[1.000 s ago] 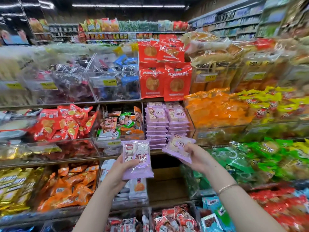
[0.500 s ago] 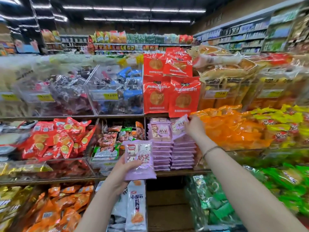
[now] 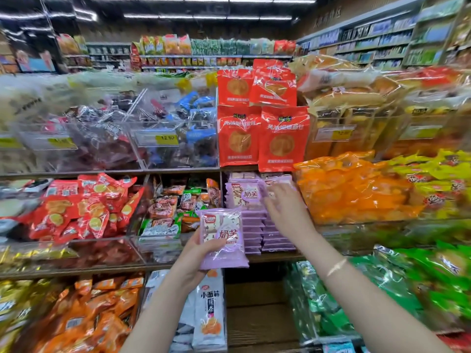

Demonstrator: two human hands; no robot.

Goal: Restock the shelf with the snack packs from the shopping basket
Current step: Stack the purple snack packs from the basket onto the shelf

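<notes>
**Item in hand.** One purple pack (image 3: 221, 235) is held by the left hand (image 3: 195, 253), just in front of the stack (image 3: 251, 220) of identical purple packs and to its lower left. The stack sits on the shelf (image 3: 276, 258). The thumb lies across the pack's lower front and the fingers curl behind it. The upper half stands free and upright, label outward.

**Right hand.** The right hand (image 3: 283, 207) is at the top of the stack's right column. Its fingers (image 3: 270, 200) look extended and spread, laid flat on the top pack rather than curled round anything. Motion blur prevents a firmer finding.

**Stack.** It consists of two columns side by side, with the packs laid flat. They rise close to the board above, which carries red bags (image 3: 262, 133). Orange bags (image 3: 351, 189) lie directly right of the stack. The basket is not in view.

**Handling assessment (judgement).**
- **Weight:** The pack is a glossy film pillow wrapper. It appears light, since one hand holds it without visible strain.
- **Slip:** The film is creased and reflective, so it is probably slippery against its neighbours. A sideways push could make a flat-laid column slide.
- **Contents:** The label pictures soft, cake-like pieces, so squeezing the centre may crush them.
- **Recommended hold:** Grip across the short sides or by a sealed edge, thumb on top and fingers beneath.
- **Placing:** Clearance above the stack is tight, so the pack should go in level, edge first, onto the left column.
- **Risk:** The top packs could be nudged forward off the stack.
</notes>
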